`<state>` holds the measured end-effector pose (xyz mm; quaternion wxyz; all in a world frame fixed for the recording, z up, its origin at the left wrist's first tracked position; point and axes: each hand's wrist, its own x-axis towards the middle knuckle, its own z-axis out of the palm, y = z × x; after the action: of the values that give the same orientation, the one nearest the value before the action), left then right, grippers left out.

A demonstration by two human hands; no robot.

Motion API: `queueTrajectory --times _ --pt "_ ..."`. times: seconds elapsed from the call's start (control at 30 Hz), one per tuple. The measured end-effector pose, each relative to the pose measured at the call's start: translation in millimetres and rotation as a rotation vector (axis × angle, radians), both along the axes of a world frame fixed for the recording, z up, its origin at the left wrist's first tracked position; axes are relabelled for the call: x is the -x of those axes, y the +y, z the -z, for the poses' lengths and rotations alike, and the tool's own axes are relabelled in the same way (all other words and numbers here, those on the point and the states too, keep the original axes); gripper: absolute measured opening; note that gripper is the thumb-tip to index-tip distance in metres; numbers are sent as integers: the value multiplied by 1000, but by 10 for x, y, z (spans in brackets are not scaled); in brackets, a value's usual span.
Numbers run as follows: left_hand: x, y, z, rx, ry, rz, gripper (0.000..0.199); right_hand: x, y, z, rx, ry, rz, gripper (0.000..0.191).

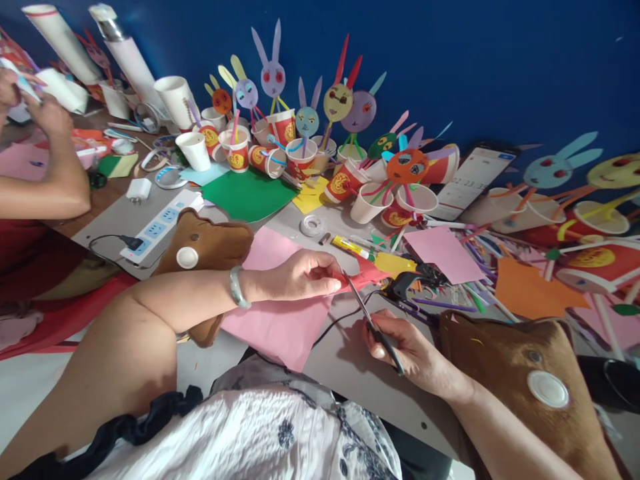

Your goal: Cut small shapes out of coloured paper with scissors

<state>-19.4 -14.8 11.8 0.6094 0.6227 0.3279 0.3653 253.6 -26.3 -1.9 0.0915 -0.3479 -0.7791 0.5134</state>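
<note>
Pinched in the fingers of my left hand (pixel 305 275) is a piece of red paper (pixel 367 273), which stretches off to the right above the table. My right hand (pixel 405 347) grips black-handled scissors (pixel 369 313); their blades point up and left and meet the paper beside my left fingertips. Whether the blades are parted is hard to make out. Under my left wrist lies a large pink sheet (pixel 285 327). A yellow marker (pixel 350 247) rests just beyond the red paper.
Paper cups with rabbit-faced paper figures (pixel 307 122) line the blue wall. A phone (pixel 475 180) leans at the back right. Brown cushions (pixel 520 373) flank my arms. A power strip (pixel 163 227) and green paper (pixel 250 193) lie left. Another person's hands (pixel 50 113) work at far left.
</note>
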Motion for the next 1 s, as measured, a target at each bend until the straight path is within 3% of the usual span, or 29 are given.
queueTrajectory --times 0.73,1.0 --pt "-13 -15 -17 71 -68 -16 33 -10 -3 33 -32 21 16 62" --pt "-1 4 1 -18 50 -52 27 3 -7 22 -12 19 20 61"
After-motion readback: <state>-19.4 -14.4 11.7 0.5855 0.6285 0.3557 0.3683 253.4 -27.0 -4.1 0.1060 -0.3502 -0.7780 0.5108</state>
